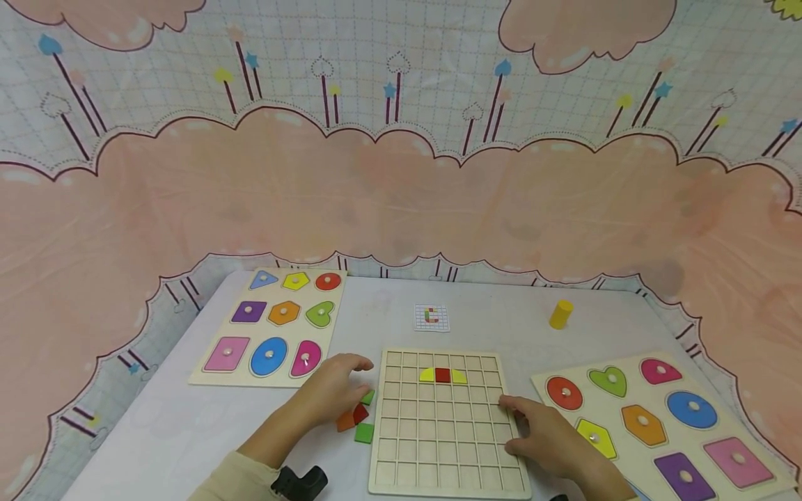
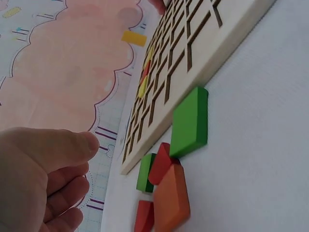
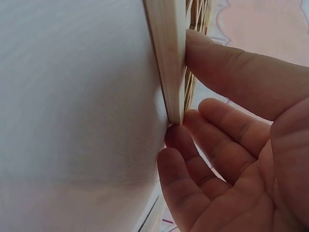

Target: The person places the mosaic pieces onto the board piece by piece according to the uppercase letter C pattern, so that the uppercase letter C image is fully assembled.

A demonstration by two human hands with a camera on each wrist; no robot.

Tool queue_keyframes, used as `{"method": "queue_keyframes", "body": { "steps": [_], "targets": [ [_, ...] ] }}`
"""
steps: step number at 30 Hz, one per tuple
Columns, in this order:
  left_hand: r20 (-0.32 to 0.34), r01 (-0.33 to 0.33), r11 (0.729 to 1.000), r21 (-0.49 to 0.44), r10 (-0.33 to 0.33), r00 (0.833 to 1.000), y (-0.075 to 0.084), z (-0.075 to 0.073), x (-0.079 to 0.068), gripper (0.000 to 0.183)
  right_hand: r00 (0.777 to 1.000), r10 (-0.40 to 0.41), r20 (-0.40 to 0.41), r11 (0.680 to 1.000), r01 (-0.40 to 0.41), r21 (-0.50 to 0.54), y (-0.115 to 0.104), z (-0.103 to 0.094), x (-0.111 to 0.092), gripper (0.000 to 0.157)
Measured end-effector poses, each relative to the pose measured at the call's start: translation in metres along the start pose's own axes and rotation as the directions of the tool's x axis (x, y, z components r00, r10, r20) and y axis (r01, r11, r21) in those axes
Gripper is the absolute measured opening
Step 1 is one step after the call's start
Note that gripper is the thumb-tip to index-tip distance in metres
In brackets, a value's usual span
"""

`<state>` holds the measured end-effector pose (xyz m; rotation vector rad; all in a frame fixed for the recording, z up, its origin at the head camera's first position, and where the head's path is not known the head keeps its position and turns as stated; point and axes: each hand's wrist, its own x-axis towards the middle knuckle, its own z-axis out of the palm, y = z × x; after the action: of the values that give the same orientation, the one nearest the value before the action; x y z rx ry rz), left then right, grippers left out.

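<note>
Fingers of the right hand (image 1: 546, 437) stand well apart from the thumb, bent, their tips resting against the right edge of a pale wooden grid board (image 1: 438, 449). On the left hand (image 1: 333, 391), index finger and thumb are parted with a clear gap and nothing visible between them; it hovers by the board's left edge, above small loose blocks. These are a green square block (image 1: 364, 433) just beside the board, an orange block (image 2: 171, 200), a smaller green block (image 2: 144, 176) and two red blocks (image 2: 159, 166), partly crowded together.

In the board's second row from the far side, a red square block (image 1: 442, 376) sits between two yellow curved blocks (image 1: 459, 377). Beyond the board, a small printed pattern card (image 1: 431, 317) lies on the white surface (image 1: 376, 320), with a yellow cylinder (image 1: 561, 315) farther right. Wooden peg puzzles with coloured shapes flank the board: the left puzzle (image 1: 269, 331) and the right puzzle (image 1: 679, 440).
</note>
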<state>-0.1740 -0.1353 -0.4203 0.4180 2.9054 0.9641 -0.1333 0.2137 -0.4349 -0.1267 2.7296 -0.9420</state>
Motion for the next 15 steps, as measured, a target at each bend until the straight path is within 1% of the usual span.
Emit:
{"method": "queue_keyframes", "body": {
  "steps": [8, 15],
  "targets": [
    [0.019, 0.033, 0.999, -0.016, -0.032, 0.999, -0.01, -0.001, -0.005, 0.036, 1.0, 0.003, -0.003, 1.0, -0.003, -0.005, 0.0, 0.001, 0.0, 0.064],
    [0.022, 0.012, 1.0, 0.016, -0.013, 1.0, -0.016, -0.002, -0.008, 0.032, 1.0, 0.001, -0.003, 1.0, -0.001, 0.002, 0.0, 0.001, -0.001, 0.065]
  ]
}}
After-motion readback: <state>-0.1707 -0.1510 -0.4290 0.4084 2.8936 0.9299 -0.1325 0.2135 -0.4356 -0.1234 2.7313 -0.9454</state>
